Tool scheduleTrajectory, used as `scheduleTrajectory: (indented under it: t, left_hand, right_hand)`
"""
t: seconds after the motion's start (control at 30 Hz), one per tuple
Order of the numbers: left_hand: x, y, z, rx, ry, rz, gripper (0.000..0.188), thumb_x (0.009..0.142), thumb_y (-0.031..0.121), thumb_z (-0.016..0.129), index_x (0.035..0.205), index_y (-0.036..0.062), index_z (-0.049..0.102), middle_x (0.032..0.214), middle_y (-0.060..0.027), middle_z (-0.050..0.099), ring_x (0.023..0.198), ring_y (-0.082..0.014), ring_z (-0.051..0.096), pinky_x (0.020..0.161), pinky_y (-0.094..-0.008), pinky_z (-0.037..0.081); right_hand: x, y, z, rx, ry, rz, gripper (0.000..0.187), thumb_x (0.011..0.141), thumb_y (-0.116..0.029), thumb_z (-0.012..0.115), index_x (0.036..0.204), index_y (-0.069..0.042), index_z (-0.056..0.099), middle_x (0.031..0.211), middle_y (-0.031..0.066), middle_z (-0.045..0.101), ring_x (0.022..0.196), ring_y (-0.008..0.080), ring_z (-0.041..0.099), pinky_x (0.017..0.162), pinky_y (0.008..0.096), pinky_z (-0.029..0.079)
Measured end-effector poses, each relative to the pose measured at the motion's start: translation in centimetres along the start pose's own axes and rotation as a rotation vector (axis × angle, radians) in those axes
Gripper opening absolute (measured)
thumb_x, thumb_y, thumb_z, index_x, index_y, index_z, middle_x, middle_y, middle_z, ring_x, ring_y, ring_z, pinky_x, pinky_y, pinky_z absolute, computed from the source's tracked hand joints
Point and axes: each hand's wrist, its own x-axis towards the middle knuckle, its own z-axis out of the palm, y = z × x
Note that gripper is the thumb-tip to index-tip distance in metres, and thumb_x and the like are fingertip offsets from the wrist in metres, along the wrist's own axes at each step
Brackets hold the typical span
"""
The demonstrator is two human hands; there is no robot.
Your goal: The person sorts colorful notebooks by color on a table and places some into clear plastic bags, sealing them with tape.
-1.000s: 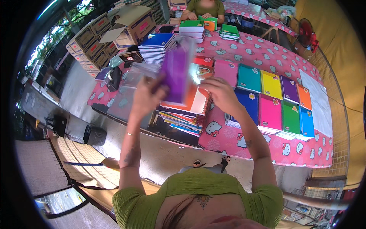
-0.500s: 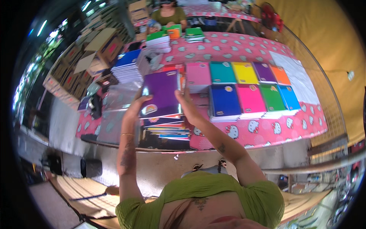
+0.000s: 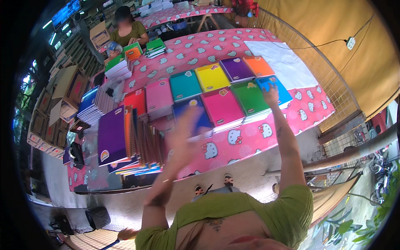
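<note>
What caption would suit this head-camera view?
Right hand at a light-blue notebook, blurred left hand near a dark-blue notebook, above a pink tablecloth.

The surface (image 3: 246,141) is pink, patterned with white cartoon cats, the front notebooks (image 3: 223,106) dark blue, magenta, green and light blue, the back notebooks (image 3: 211,78) red, pink, teal, yellow, purple and orange.
</note>
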Motion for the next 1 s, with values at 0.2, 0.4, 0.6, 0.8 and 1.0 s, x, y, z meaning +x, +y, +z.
scheduleTrajectory:
  t: [0.2,0.4,0.6,0.8,1.0]
  left_hand:
    - [3.0,-4.7,27.3,0.336,-0.365,0.178,0.061,0.086,0.02,0.066,0.14,0.0062,0.043,0.139,-0.0277,0.04,0.13,-0.0423,0.04,0.103,-0.0489,0.039]
    - [6.9,-3.2,26.7,0.136,-0.507,0.124,0.04,0.091,0.012,0.058,0.13,0.0036,0.052,0.102,-0.0216,0.066,0.079,-0.0279,0.069,0.063,-0.0378,0.055]
    - [8.7,2.6,4.8,-0.742,0.123,-0.232,0.027,0.098,0.016,0.054,0.118,-0.0021,0.054,0.086,-0.0097,0.068,0.071,-0.014,0.066,0.069,-0.0282,0.056]
    - [5.6,5.5,-18.5,-0.283,0.698,-0.027,0.026,0.093,0.021,0.062,0.102,-0.0027,0.064,0.071,-0.0036,0.062,0.062,-0.0097,0.059,0.059,-0.0224,0.047]
    - [9.6,0.1,-31.6,0.248,-0.048,-0.164,0.032,0.086,0.032,0.068,0.101,0.0037,0.067,0.073,-0.0005,0.062,0.065,-0.0074,0.056,0.055,-0.0236,0.041]
  right_hand:
    - [5.0,12.9,-2.9,-0.25,-0.28,0.301,0.086,0.081,-0.042,0.07,0.15,-0.016,0.026,0.148,0.0156,0.036,0.136,0.038,0.035,0.107,0.0603,0.029]
    - [7.0,14.8,-8.8,0.151,-0.277,0.128,0.064,0.072,-0.032,0.079,0.128,-0.014,0.053,0.111,0.0157,0.065,0.094,0.0261,0.066,0.072,0.0409,0.053]
    - [-4.0,-6.2,-19.6,1.472,-0.224,0.155,0.06,0.088,0.003,0.051,0.146,-0.008,0.037,0.134,0.0181,0.05,0.11,0.0237,0.06,0.085,0.0361,0.056]
    - [-14.8,-26.9,-19.1,1.647,-0.464,-0.247,0.062,0.09,-0.012,0.064,0.145,-0.002,0.038,0.143,0.0159,0.044,0.122,0.0216,0.05,0.102,0.0348,0.043]
    - [-25.8,-43.0,-11.6,1.15,-0.694,-0.533,0.072,0.089,-0.036,0.068,0.144,-0.001,0.038,0.133,0.0218,0.045,0.116,0.0273,0.051,0.095,0.0362,0.042]
